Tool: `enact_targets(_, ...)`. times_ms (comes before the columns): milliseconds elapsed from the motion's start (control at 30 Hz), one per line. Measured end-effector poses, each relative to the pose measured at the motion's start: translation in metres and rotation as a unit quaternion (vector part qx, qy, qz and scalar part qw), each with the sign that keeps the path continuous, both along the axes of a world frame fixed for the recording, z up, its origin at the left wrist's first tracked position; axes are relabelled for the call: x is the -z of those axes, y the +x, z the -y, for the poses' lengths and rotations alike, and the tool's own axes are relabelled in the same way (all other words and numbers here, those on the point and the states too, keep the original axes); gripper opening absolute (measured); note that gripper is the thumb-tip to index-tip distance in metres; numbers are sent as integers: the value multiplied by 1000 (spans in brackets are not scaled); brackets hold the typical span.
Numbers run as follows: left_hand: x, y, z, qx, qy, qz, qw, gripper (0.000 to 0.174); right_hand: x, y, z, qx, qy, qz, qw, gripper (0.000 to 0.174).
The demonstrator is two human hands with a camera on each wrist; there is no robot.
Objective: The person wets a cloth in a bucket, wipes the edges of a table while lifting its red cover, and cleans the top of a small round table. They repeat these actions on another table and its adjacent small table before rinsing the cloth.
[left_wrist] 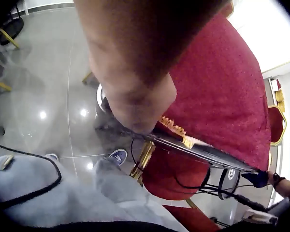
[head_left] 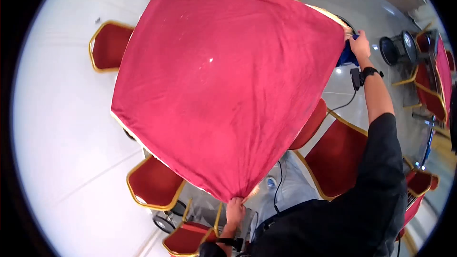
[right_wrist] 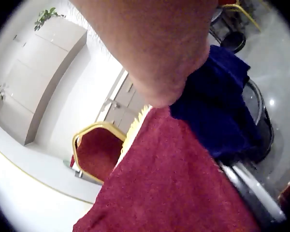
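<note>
1. Head: red cloth (head_left: 214, 76) spread out; left hand (head_left: 235, 210) pinches its gathered near corner, right hand (head_left: 361, 46) its far-right corner.
2. Left wrist: red cloth covers table (left_wrist: 203, 154); fringe (left_wrist: 176, 129) beside left hand.
3. Right wrist: blue cloth (right_wrist: 215, 108) against right hand, beside red cloth.

A gold-framed red chair (head_left: 113, 46) sits to the far left, another red chair (head_left: 156, 182) to the near left and a third red chair (head_left: 339, 157) to the near right. At the right edge, more gold-framed chairs surround a red-covered table (head_left: 443, 66), with round black discs (head_left: 390, 51) nearby. In the right wrist view, green leafy plants (right_wrist: 48, 18) top pale wall cabinets (right_wrist: 48, 53), and glossy grey floor tiles (right_wrist: 280, 125) reflect light.
</note>
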State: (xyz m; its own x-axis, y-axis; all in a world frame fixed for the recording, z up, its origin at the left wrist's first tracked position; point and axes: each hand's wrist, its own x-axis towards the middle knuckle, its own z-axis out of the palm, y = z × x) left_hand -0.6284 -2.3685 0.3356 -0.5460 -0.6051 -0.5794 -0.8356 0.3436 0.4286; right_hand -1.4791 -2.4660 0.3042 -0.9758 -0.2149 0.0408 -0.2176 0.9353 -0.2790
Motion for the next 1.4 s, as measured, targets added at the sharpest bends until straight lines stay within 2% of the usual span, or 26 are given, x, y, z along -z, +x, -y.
enact_targets(67,-10,-6,-2,72,-38,22,996,35,26,-31,-35,65,22,41,997,45)
enact_targets(133,-14,7,-17,43,-48,-4,998,42,-3,-26,-62,4,38,89,995,49)
enact_targets(167,-17,11,-22,20,-61,-35,997,42,-7,-20,-79,2,-36,44,998,48)
enact_targets(200,-17,17,-30,-6,-75,-69,995,43,-24,-14,-97,-3,-89,88,992,53)
enact_targets(233,-10,40,-33,14,-147,-96,984,41,-49,0,-114,6,-132,101,986,53)
enact_targets(300,-26,61,-36,-107,-122,-73,984,28,-95,37,-157,21,-332,143,932,44)
enact_targets(333,-12,89,-41,-150,-141,-110,972,22,-118,47,-182,41,-418,171,891,41)
enact_targets(367,5,114,-44,-256,-100,-125,953,16,-145,55,-215,14,-475,229,849,34)
enact_targets(400,19,138,-40,-266,-92,-148,948,14,-169,71,-249,-11,-525,292,799,28)
enact_targets(467,-6,144,-35,-216,-83,-126,965,13,-250,135,-311,-1,-602,435,670,17)
enact_targets(500,-13,143,-37,-214,-67,-120,967,15,-275,158,-345,-26,-615,444,651,20)
enact_targets(567,-28,140,-54,-191,-50,-194,961,19,-291,193,-411,-63,-645,444,619,31)
enact_targets(633,-84,103,-77,-133,-45,-96,985,23,-297,221,-458,-77,-672,431,597,43)
enact_targets(733,-110,71,-130,-137,-19,-148,979,23,-302,267,-503,-92,-687,422,584,44)
enact_targets(933,-127,-25,-198,21,-15,-157,987,32,-303,318,-528,-115,-755,452,460,43)
enact_targets(1000,-133,-78,-217,43,4,-162,986,34,-309,335,-523,-117,-784,491,361,43)
enact_targets(1033,-134,-110,-230,62,-13,-188,980,38,-318,352,-519,-68,-794,516,314,44)
enact_targets(1067,-136,-142,-244,85,-26,-212,973,41,-324,362,-522,-101,-772,564,273,44)
enact_targets(1133,-145,-186,-268,153,6,-274,949,52,-359,386,-539,-48,-720,643,258,43)
enact_targets(1167,-148,-212,-274,194,40,-320,926,59,-375,394,-552,-49,-709,646,280,42)
enact_targets(1200,-149,-237,-283,231,71,-367,898,67,-381,397,-570,-79,-699,664,253,46)
enact_targets(1233,-147,-260,-300,159,172,-399,887,68,-385,398,-592,-94,-689,682,227,50)
enact_targets(1267,-146,-268,-314,171,183,-386,888,63,-388,397,-616,-108,-679,698,199,54)
enact_targets(1300,-145,-276,-328,183,193,-372,889,59,-388,397,-639,-128,-670,697,219,60)
enact_targets(1333,-144,-275,-339,281,106,-318,900,48,-388,395,-661,-153,-683,686,201,55)
enact_targets(1400,-140,-270,-341,471,-93,-202,854,30,-368,399,-699,-138,-713,588,356,50)
